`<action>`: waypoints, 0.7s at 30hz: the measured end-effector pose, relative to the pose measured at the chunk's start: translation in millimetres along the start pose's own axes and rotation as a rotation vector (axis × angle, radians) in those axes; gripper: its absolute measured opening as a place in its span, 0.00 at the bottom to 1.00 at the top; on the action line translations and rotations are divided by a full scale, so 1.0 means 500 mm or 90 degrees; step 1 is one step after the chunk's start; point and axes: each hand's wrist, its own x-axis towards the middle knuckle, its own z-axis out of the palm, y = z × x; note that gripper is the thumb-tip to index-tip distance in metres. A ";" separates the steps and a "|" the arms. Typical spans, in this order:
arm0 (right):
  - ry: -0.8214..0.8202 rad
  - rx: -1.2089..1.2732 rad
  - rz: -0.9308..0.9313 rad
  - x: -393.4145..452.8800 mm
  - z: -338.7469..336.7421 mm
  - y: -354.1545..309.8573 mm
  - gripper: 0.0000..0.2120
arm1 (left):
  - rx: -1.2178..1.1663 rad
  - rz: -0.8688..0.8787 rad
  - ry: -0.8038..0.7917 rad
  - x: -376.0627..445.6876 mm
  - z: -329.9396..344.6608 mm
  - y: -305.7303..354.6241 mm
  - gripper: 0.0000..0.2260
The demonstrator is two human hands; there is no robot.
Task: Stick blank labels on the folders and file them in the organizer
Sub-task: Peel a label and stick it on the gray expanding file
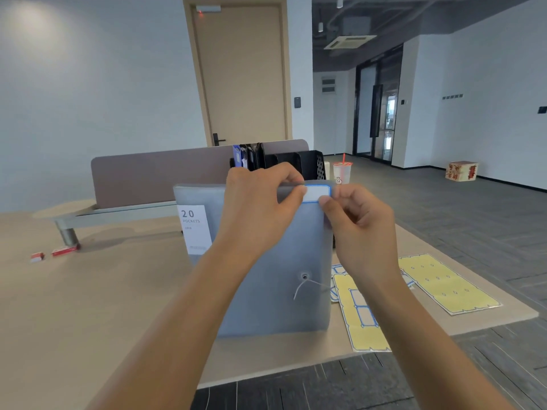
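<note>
Both hands, left hand (260,199) and right hand (359,223), press a blue-edged label (315,193) onto the upright grey folder (266,291) before the black organizer (307,164).

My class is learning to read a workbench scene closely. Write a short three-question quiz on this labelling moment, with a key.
1. True or false: the blue-bordered label sits at the grey folder's top right corner.
2. Which hand grips the folder's top edge? A) left hand B) right hand
3. Fill in: the black organizer stands ____ the folder.

Key: 1 true; 2 A; 3 behind.
</note>
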 end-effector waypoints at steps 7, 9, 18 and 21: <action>-0.089 0.015 0.057 -0.042 0.022 0.023 0.08 | 0.117 -0.034 0.071 -0.063 -0.051 -0.027 0.24; -0.091 0.011 0.074 -0.062 0.025 0.044 0.08 | 0.093 -0.101 0.131 -0.096 -0.071 -0.047 0.27; -0.072 0.020 0.120 -0.111 0.033 0.092 0.03 | -0.108 -0.407 0.107 -0.225 -0.052 -0.136 0.32; -0.085 0.005 0.138 -0.134 0.021 0.115 0.03 | -0.126 -0.413 0.070 -0.254 -0.033 -0.147 0.32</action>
